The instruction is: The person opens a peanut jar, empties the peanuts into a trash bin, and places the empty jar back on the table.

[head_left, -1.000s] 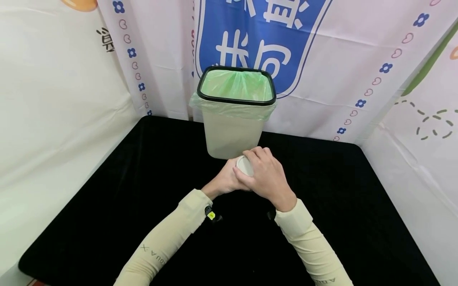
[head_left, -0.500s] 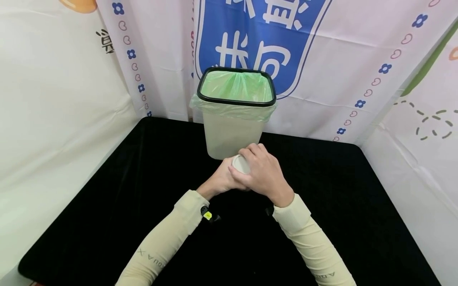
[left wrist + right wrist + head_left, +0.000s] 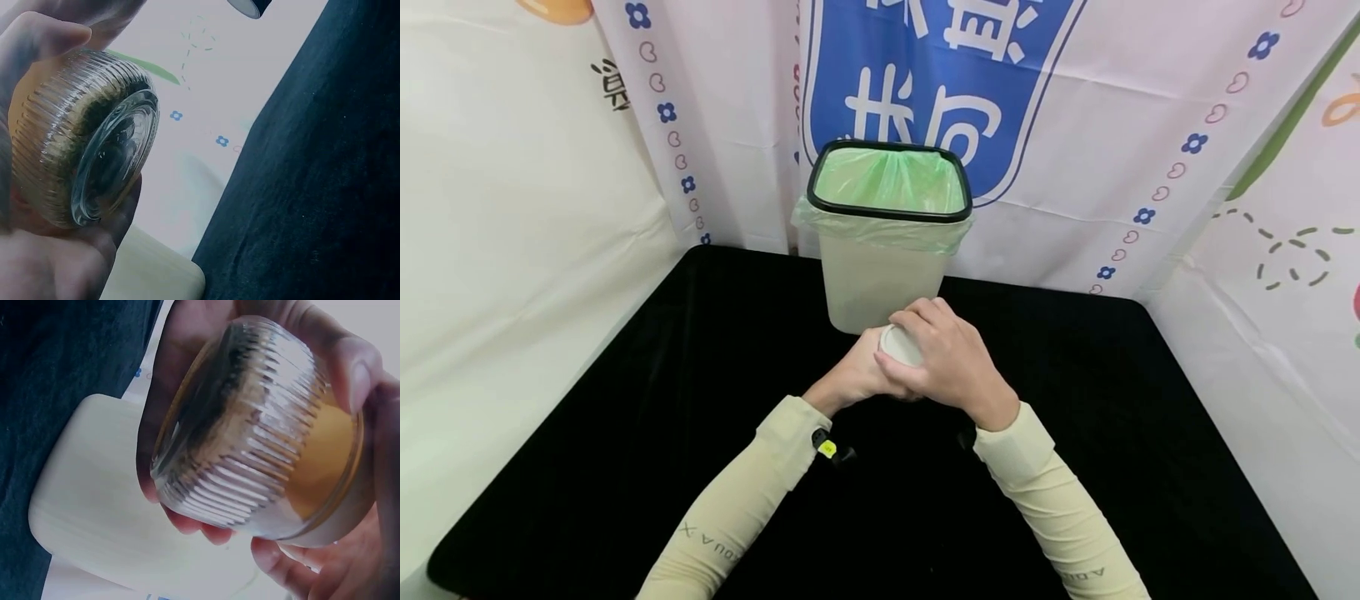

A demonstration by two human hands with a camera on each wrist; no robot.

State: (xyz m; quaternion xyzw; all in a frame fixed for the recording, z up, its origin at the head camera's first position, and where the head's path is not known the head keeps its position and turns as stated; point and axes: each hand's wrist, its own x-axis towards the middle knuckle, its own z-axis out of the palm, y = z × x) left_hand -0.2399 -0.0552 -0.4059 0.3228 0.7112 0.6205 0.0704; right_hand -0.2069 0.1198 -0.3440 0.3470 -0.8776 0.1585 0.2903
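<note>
A ribbed clear glass jar (image 3: 250,431) with an amber-gold band near its top is held between both hands, just in front of the bin. Its contents look brownish and are blurred by the glass. My left hand (image 3: 859,368) grips the jar's body, with fingers curled around the side. Over the off-white lid (image 3: 901,346), my right hand (image 3: 953,360) curls its thumb and fingers around the rim. In the left wrist view the jar's round base (image 3: 115,156) faces the camera. The head view shows only the lid, as the hands cover the glass body.
Behind the hands stands a pale bin (image 3: 880,279) with a black rim and a green bag liner (image 3: 887,179). It rests on a black-covered table (image 3: 700,350). Printed white curtains (image 3: 737,125) enclose the back and sides.
Both hands, still on the jar and lid, have shifted slightly left. The whole head view has also drifted a little. The grip looks the same.
</note>
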